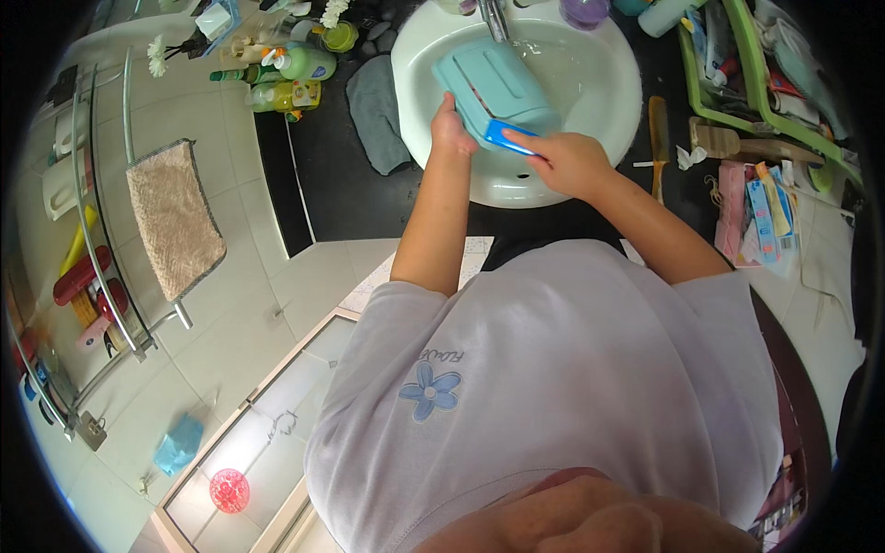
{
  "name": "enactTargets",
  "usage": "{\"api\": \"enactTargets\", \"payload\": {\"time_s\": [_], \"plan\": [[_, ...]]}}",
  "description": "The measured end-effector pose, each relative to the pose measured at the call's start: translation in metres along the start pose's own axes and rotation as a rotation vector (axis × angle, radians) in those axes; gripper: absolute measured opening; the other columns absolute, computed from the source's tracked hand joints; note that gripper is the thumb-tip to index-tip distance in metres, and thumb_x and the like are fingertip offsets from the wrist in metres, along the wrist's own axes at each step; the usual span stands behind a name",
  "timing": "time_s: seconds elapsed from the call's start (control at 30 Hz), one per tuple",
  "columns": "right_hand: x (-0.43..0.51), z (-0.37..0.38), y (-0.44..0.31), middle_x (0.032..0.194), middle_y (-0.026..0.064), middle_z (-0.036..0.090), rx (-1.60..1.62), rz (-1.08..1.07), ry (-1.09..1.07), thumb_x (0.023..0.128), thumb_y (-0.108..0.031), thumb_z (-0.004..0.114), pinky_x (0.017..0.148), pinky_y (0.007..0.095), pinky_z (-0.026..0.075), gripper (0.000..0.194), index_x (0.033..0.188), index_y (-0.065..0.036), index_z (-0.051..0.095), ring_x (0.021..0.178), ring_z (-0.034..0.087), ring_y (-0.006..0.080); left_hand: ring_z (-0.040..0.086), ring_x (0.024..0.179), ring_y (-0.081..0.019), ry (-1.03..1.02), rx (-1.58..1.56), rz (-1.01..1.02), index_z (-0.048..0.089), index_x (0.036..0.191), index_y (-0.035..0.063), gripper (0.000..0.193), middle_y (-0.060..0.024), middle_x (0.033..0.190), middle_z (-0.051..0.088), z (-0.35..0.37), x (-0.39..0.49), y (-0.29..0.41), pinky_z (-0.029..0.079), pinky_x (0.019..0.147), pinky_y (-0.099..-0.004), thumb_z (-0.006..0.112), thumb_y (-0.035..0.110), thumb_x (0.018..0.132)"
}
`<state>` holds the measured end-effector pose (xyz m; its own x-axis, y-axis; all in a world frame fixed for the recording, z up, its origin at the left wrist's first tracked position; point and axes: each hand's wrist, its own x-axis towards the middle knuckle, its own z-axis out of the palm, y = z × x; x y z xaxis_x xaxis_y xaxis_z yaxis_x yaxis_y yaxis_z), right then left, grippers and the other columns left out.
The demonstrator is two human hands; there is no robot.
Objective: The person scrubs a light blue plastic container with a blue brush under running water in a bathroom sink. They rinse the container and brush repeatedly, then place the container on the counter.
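A light teal plastic box or lid (494, 83) lies tilted in the white washbasin (626, 138), its upper end under the metal faucet (494, 21). At its lower left edge, my left hand (453, 128) holds it, thumb up along the side. My right hand (570, 160) grips a blue brush or scrubber (508, 137) against the near end of the teal piece. Whether the blue tool has bristles is hidden. Some water shows in the basin to the right of the teal piece.
Left of the basin lie a grey cloth (379, 114) and a green pump bottle (309, 62). To the right are a comb (657, 138), a wooden-handled brush (760, 146), a green basket (747, 69) and a pink box (730, 207). A beige towel (176, 218) hangs on the wall rail.
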<state>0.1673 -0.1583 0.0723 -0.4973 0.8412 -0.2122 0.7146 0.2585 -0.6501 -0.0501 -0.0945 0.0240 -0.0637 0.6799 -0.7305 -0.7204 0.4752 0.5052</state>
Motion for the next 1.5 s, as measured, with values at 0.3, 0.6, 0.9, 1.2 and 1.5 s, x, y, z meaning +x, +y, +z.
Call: {"api": "enactTargets", "payload": {"time_s": [0.3, 0.6, 0.9, 1.2, 1.5], "plan": [[-0.008, 0.022, 0.017, 0.075, 0.0066, 0.062, 0.081, -0.126, 0.142, 0.087, -0.022, 0.062, 0.060, 0.0409, 0.048, 0.052, 0.133, -0.044, 0.053, 0.071, 0.062, 0.0288, 0.042, 0.133, -0.0376, 0.044, 0.026, -0.019, 0.032, 0.145, -0.0026, 0.053, -0.0197, 0.150, 0.037, -0.011, 0.005, -0.011, 0.035, 0.111, -0.0505, 0.024, 0.033, 0.106], [-0.009, 0.007, 0.062, 0.067, 0.0077, 0.060, -0.175, 0.149, 0.169, 0.088, -0.022, 0.060, 0.061, 0.0401, 0.049, 0.053, 0.136, -0.041, 0.051, 0.065, 0.061, 0.0302, 0.045, 0.132, -0.0350, 0.035, -0.005, -0.099, 0.033, 0.146, 0.0020, 0.052, -0.0170, 0.148, 0.040, -0.029, 0.025, 0.000, 0.040, 0.108, -0.0510, 0.016, 0.032, 0.106], [0.031, 0.046, 0.019, 0.084, 0.0114, 0.065, 0.310, 0.006, 0.336, 0.091, -0.022, 0.058, 0.066, 0.0436, 0.050, 0.052, 0.139, -0.040, 0.048, 0.075, 0.063, 0.0319, 0.054, 0.122, -0.0329, 0.002, 0.010, -0.116, 0.046, 0.138, 0.0082, 0.053, -0.0138, 0.136, 0.053, -0.016, 0.023, 0.002, 0.044, 0.102, -0.0547, 0.032, 0.046, 0.103], [0.058, 0.043, -0.005, 0.067, 0.0099, 0.061, 0.304, 0.036, 0.532, 0.092, -0.024, 0.059, 0.057, 0.0362, 0.049, 0.050, 0.140, -0.036, 0.049, 0.057, 0.058, 0.0254, 0.056, 0.119, -0.0328, 0.143, 0.097, -0.025, 0.047, 0.137, 0.0094, 0.046, -0.0122, 0.134, 0.055, -0.011, 0.029, -0.014, 0.045, 0.102, -0.0545, 0.042, 0.040, 0.102], [0.056, 0.024, 0.006, 0.077, 0.0107, 0.066, 0.389, 0.265, 0.464, 0.091, -0.024, 0.058, 0.061, 0.0397, 0.051, 0.056, 0.142, -0.040, 0.043, 0.067, 0.065, 0.0295, 0.052, 0.125, -0.0344, 0.046, -0.027, -0.085, 0.043, 0.141, 0.0089, 0.049, -0.0133, 0.141, 0.049, -0.017, 0.023, -0.022, 0.042, 0.105, -0.0548, 0.041, 0.039, 0.103]]}}
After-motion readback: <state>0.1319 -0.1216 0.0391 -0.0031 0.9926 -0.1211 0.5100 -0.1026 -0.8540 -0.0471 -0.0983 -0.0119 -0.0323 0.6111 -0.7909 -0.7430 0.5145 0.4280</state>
